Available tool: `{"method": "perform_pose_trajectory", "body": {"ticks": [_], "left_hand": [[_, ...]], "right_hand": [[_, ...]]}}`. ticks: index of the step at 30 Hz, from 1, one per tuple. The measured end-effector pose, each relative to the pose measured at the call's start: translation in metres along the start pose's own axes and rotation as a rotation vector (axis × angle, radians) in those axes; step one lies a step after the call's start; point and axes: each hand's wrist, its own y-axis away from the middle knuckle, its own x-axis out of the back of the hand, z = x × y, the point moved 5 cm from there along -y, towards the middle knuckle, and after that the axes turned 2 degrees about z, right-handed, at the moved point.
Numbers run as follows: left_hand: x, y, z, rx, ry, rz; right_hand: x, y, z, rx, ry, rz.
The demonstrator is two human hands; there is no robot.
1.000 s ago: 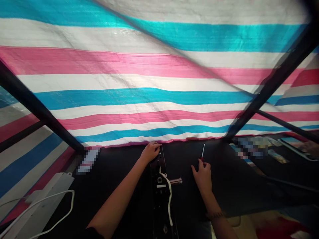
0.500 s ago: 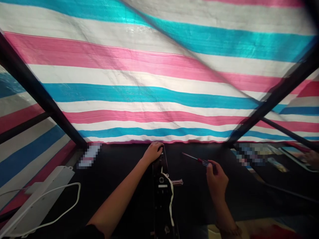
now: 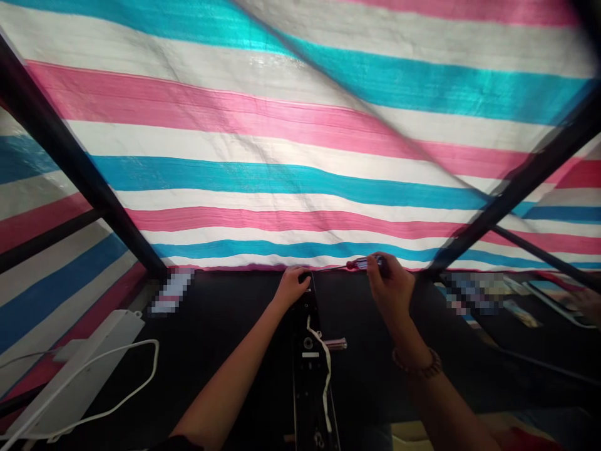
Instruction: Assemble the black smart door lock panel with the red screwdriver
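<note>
A long black panel (image 3: 307, 382) runs away from me across the dark table, with a whitish cable (image 3: 327, 379) lying along its top. My left hand (image 3: 292, 286) grips the panel's far end, its fingers curled over the edge. In my right hand (image 3: 393, 289) is a screwdriver (image 3: 360, 264) with a clear and red handle. Its thin shaft points left, the tip close to the panel's far end beside my left fingers; whether it touches cannot be told. A small pinkish, see-through handle-like piece (image 3: 337, 344) sticks out at the panel's right side.
A white power strip (image 3: 89, 369) with a looping white cord (image 3: 157, 360) lies at the left. Striped sheeting (image 3: 300, 181) and dark frame bars (image 3: 530, 175) enclose the table (image 3: 225, 294). Another person's hand (image 3: 590, 304) shows dimly at the far right.
My right hand has moved up and to the left, bringing the screwdriver from over the table to the panel's far end. My left hand keeps its place on the panel.
</note>
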Motion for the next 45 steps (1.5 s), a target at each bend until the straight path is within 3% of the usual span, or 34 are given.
{"method": "perform_pose_trajectory", "body": {"ticks": [4, 8, 45], "left_hand": [[0.002, 0.001, 0.006, 0.001, 0.014, 0.025], [0.003, 0.000, 0.009, 0.001, 0.015, 0.037], [0.004, 0.000, 0.009, -0.003, 0.071, 0.062]], "right_hand": [[-0.019, -0.007, -0.016, 0.127, 0.080, -0.074], [-0.023, -0.007, -0.020, 0.166, 0.104, -0.086], [-0.020, -0.005, -0.027, 0.174, 0.125, -0.060]]}}
